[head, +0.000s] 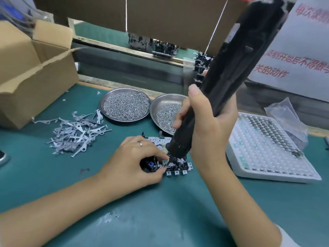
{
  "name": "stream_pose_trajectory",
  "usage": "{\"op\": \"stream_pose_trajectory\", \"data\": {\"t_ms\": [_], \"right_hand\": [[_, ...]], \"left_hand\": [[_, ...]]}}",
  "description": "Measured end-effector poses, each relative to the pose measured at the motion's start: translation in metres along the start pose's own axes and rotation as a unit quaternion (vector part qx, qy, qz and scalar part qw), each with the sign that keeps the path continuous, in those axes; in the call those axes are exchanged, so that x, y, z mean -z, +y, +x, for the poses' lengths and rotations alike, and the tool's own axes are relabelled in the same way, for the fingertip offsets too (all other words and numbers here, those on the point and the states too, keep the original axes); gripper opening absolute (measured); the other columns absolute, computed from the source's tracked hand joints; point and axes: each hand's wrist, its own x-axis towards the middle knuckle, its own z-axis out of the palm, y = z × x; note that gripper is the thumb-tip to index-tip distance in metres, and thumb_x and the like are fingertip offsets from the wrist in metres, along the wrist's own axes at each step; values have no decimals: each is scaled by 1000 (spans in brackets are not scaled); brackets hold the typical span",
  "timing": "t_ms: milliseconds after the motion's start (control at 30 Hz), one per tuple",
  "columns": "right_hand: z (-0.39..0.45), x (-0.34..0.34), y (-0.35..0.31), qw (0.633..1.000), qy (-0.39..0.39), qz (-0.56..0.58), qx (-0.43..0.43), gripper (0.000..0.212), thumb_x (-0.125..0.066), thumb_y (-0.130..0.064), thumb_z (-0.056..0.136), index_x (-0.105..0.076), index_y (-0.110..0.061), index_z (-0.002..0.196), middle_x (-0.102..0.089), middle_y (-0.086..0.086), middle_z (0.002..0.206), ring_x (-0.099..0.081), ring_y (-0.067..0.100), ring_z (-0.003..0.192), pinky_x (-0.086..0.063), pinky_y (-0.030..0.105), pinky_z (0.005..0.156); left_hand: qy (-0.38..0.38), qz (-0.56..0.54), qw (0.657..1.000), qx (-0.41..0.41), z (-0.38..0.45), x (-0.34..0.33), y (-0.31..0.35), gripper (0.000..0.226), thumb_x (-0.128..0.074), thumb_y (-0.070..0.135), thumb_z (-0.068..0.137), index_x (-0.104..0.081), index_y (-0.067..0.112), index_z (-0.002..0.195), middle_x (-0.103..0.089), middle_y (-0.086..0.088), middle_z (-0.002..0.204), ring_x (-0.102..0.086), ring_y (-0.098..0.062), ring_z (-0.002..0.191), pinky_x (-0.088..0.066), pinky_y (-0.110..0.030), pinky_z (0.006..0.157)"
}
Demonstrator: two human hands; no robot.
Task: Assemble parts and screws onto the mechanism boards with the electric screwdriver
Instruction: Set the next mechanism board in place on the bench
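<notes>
A mechanism board (178, 166) with black parts and a small blue piece lies on the green mat. My left hand (137, 161) rests on its left side, thumb and forefinger pinching a small part at the board's near edge. My right hand (204, 125) grips the black electric screwdriver (229, 68), which leans up to the right. Its tip touches the board beside my left fingertips. A ring sits on my left hand.
Two steel dishes of screws, the left dish (124, 105) and the right dish (164, 113), stand behind the board. Loose flat metal levers (76, 132) lie at the left. An open cardboard box (35, 72) stands far left. A white tray (267, 150) of small parts sits at the right.
</notes>
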Motion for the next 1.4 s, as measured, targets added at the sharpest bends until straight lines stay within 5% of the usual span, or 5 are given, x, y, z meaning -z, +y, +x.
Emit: {"op": "stream_pose_trajectory", "data": {"t_ms": [800, 1233, 1400], "right_hand": [[-10, -8, 5, 999, 7, 42, -5, 16, -57, -8, 84, -44, -12, 93, -46, 1, 49, -42, 20, 35, -38, 22, 42], [-11, -9, 8, 999, 6, 38, 12, 17, -57, -7, 84, -41, -9, 92, -46, 3, 52, -41, 20, 35, -38, 21, 40], [-11, -9, 9, 999, 3, 31, 17, 16, -56, -6, 85, -41, -8, 90, -45, -1, 50, -42, 19, 34, -37, 21, 41]], "left_hand": [[8, 4, 1000, -29, 0, -1, -1, 15, -75, 27, 65, -72, 20, 78, -51, 31, 75, -52, -10, 79, -40, -32, 83], [5, -17, 1000, -24, 0, 0, 2, 34, -75, 27, 65, -47, 42, 79, -47, 33, 66, -45, -4, 76, -37, -29, 81], [-5, -14, 1000, -15, 0, 1, 2, 17, -74, 27, 65, -61, 33, 75, -47, 33, 67, -49, -9, 76, -37, -28, 83]]}}
